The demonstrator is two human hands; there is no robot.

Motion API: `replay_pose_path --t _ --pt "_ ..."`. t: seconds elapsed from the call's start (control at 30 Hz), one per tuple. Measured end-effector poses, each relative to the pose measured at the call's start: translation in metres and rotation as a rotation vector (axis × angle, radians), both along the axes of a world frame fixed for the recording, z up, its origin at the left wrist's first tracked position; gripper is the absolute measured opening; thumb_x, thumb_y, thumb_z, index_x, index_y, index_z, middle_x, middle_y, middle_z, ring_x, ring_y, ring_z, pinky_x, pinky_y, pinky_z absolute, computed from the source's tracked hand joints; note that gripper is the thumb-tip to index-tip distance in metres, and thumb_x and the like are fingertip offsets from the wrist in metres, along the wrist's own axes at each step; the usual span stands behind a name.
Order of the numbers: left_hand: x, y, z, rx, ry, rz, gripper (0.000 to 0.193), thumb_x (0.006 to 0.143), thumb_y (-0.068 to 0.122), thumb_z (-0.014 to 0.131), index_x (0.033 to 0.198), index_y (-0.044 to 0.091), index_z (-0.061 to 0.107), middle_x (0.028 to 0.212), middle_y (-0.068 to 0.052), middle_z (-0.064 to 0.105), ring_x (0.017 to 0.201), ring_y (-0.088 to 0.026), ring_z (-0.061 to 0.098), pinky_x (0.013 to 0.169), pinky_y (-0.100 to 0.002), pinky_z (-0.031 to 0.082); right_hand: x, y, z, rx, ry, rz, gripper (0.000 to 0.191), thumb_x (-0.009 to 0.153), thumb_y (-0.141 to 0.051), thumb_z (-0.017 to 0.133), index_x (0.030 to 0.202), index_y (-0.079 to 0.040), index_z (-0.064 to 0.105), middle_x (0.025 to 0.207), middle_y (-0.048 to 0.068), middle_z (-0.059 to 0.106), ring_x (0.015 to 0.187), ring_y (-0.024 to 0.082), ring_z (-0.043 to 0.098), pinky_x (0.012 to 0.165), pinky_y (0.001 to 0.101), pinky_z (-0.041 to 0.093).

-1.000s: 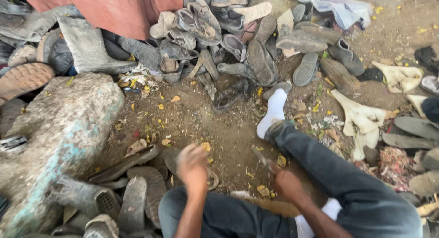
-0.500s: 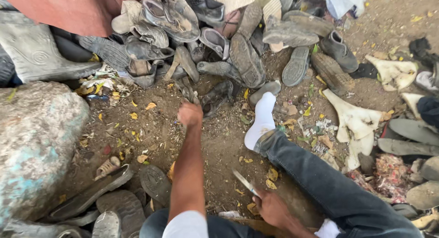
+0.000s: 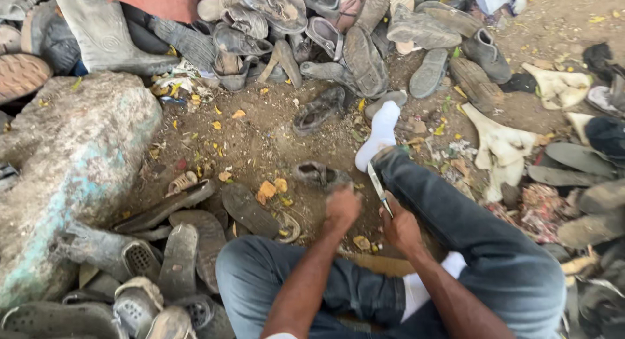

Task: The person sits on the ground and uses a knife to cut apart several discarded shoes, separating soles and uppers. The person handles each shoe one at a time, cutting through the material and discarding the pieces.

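I sit on bare dirt with my legs out in blue jeans and a white sock (image 3: 381, 132). My left hand (image 3: 341, 207) is shut on a worn dark shoe (image 3: 318, 175) and holds it just above the ground in front of my knee. My right hand (image 3: 400, 227) is shut on a knife (image 3: 379, 188) whose thin blade points up and away, beside my right thigh. The two hands are close together, a short gap apart.
A heap of old shoes and soles (image 3: 338, 33) lies at the top. Another dark shoe (image 3: 319, 110) lies alone on the dirt. A large mottled rock (image 3: 65, 163) sits left, with flat soles (image 3: 189, 235) below it. Scraps and torn pieces (image 3: 508, 144) lie right.
My left arm, stretched out to the shoe heap half a second ago, has drawn back with a dark shoe in its hand. The right hand with the knife has risen toward it.
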State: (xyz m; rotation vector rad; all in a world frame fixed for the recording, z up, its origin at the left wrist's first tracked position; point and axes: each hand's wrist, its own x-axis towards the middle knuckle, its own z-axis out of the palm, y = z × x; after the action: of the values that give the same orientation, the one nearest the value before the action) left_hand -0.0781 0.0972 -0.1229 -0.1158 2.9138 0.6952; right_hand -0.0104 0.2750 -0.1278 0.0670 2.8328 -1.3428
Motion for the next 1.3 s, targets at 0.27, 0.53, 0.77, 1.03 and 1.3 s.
replay_pose_path --t 0.27,0.53,0.77,1.03,1.3 --pt "0.006 -0.104 0.055 -0.636 0.154 -0.403 0.047 0.097 0.028 0.063 0.137 0.004 0.054 0.121 -0.016 0.067 0.124 -0.032 0.051 0.117 -0.057 0.030 0.044 -0.005 0.044 0.138 -0.100 0.033 0.050 0.097 -0.026 0.062 0.145 -0.019 0.053 0.088 0.026 0.072 0.084 0.048 0.070 0.074 0.0542 0.054" --pt "0.035 -0.057 0.033 -0.223 0.149 -0.309 0.046 0.086 0.038 0.078 0.114 0.006 0.059 0.118 -0.015 0.070 0.122 -0.035 0.053 0.108 -0.052 0.037 0.061 -0.023 0.058 0.139 -0.020 0.062 0.049 0.094 -0.026 0.063 0.142 -0.017 0.055 0.085 0.026 0.071 0.081 0.048 0.069 0.070 0.0547 0.053" --pt "0.026 -0.054 0.029 -0.048 0.062 -0.234 0.039 0.084 0.030 0.081 0.110 0.008 0.063 0.104 -0.016 0.071 0.108 -0.030 0.061 0.103 -0.047 0.038 0.055 -0.027 0.042 0.290 -0.142 0.106 0.038 0.098 -0.027 0.058 0.135 -0.017 0.060 0.090 0.026 0.072 0.087 0.048 0.069 0.076 0.0575 0.053" --pt "0.004 -0.059 0.012 0.103 0.048 -0.228 0.017 0.079 0.017 0.084 0.089 0.013 0.071 0.083 -0.007 0.073 0.083 -0.022 0.069 0.106 -0.045 0.036 0.001 -0.048 0.011 0.415 -0.151 0.167 0.042 0.097 -0.028 0.056 0.138 -0.022 0.058 0.097 0.020 0.072 0.087 0.043 0.070 0.074 0.0545 0.055" --pt "-0.023 -0.057 -0.016 0.167 0.112 -0.212 0.019 0.072 0.014 0.087 0.082 0.013 0.072 0.081 -0.006 0.074 0.085 -0.022 0.068 0.104 -0.049 0.035 -0.040 -0.051 -0.004 0.363 -0.019 0.191 0.043 0.098 -0.023 0.055 0.141 -0.018 0.054 0.096 0.020 0.072 0.080 0.041 0.071 0.069 0.0531 0.057"
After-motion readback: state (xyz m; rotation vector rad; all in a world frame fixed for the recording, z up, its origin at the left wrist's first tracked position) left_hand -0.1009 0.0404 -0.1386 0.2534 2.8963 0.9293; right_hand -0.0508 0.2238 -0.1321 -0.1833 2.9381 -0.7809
